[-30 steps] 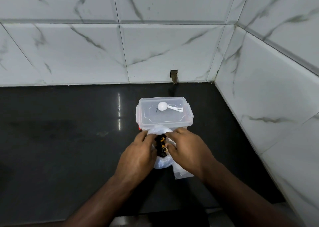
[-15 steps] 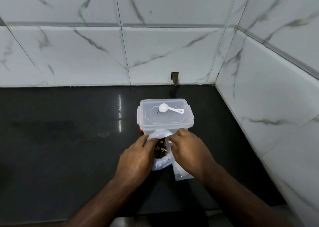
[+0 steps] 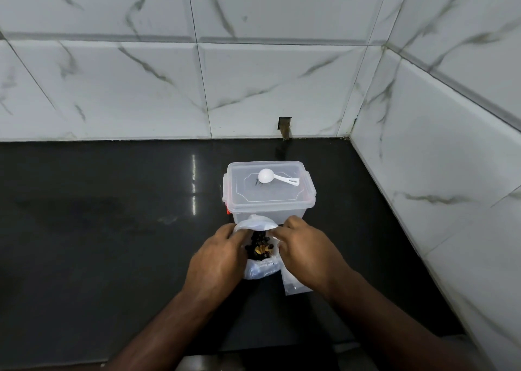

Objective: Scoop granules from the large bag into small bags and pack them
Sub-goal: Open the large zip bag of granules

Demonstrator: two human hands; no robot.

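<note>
White scoop (image 3: 265,175), black countertop (image 3: 112,229), grey-veined white wall tiles (image 3: 141,89).

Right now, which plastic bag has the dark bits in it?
The plastic bag held open between the left hand and right hand. It holds dark granules. The flat small bag beside it under the right hand looks empty.

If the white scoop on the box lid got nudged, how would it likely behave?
The scoop looks like thin plastic, so probably very light. It lies loose on the smooth lid, so a nudge would likely slide it rather than tip it. Its round bowl may let it rock or pivot, while the flat handle probably stops it rolling far.
</note>
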